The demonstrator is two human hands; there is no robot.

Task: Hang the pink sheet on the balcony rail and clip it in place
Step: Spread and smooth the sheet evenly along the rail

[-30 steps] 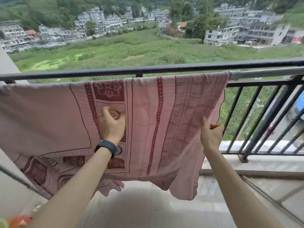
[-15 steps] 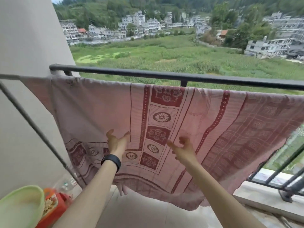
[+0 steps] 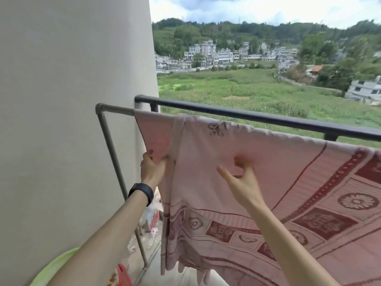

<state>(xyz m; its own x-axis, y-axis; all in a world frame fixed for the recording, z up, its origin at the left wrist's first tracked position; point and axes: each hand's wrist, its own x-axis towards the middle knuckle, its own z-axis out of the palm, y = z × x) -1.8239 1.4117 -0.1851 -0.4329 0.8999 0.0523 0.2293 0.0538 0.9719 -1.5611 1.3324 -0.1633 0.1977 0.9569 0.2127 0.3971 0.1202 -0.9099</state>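
Nearest, at btm left: the rim of a green basin (image 3: 54,265) w/ something red (image 3: 123,275) beside it on the balcony floor; too cropped to tell what it is. Both forearms reach fwd & up. A black watch (image 3: 142,193) sits on the left wrist.

The left hand (image 3: 152,168) grips the left edge of the pink sheet (image 3: 278,174), fingers curled round a fold of cloth next to the wall (image 3: 72,100). The right hand (image 3: 241,180) is a bit to the right, well apart from the left, pinching the cloth btwn thumb & curled fingers, w/ one finger sticking out to the left.

The sheet hangs over a grey pipe (image 3: 115,108) that runs out from the wall & bends down into a leg at the left. The cloth drapes toward the floor, its dark red patterned border showing along the btm & right. The top left corner is folded over on itself.

Just behind the pipe, slightly higher, runs the black balcony rail (image 3: 247,115); the sheet's top edge lies near it, but whether they touch is unclear.

Far off: a green field (image 3: 247,89), white houses (image 3: 216,54), wooded hills & cloudy sky.
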